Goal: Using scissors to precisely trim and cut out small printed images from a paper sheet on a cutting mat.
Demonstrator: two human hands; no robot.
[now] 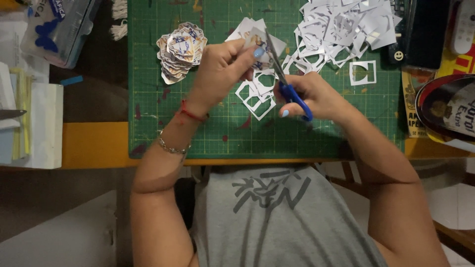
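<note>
Grey shirt cloth (277,217) fills the bottom of the view, with both forearms reaching forward from it over the tabletop (94,143). Above the green cutting mat (198,133), the left hand (220,74) pinches a small printed paper piece (257,38) between thumb and fingers (258,52), held up off the mat. The right hand (316,96) has its fingers closed through the blue handles of a pair of scissors (284,79), whose blades point up and touch the paper's right edge. Just below the hands lie white paper offcuts (257,96) with cut-out windows. A stack of cut printed pieces (180,52) sits to the left on the mat, and a large heap of white scraps (346,27) spreads at the upper right.
</note>
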